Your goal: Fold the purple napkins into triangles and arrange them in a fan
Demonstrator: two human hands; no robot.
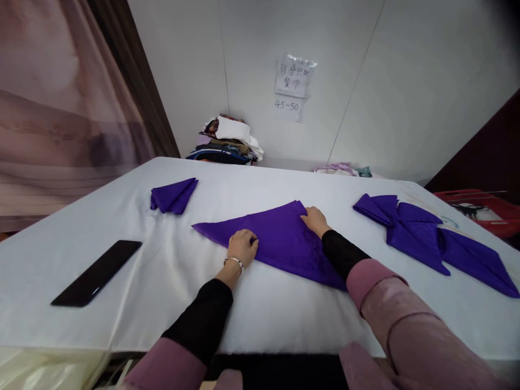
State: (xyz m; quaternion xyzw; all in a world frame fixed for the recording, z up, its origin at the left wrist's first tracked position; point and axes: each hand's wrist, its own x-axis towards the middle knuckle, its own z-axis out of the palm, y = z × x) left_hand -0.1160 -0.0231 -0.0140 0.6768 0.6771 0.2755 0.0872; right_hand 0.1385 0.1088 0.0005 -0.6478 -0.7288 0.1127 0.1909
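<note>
A purple cloth napkin (280, 233) lies folded into a triangle on the white-covered table, its long edge towards me and one corner pointing left. My left hand (242, 246), with a silver bracelet at the wrist, rests on its near edge left of the middle, fingers curled together on the fabric. At the far corner my right hand (314, 220) pinches the right-hand edge near the tip. The right forearm hides part of the napkin's right side.
A folded purple napkin (174, 196) sits at the back left, and more folded purple napkins (418, 230) lie at the right. A flat black phone-like slab (97, 273) lies front left. Behind the table are piled clothes (227, 142); a red basket (479, 208) stands beyond the right edge.
</note>
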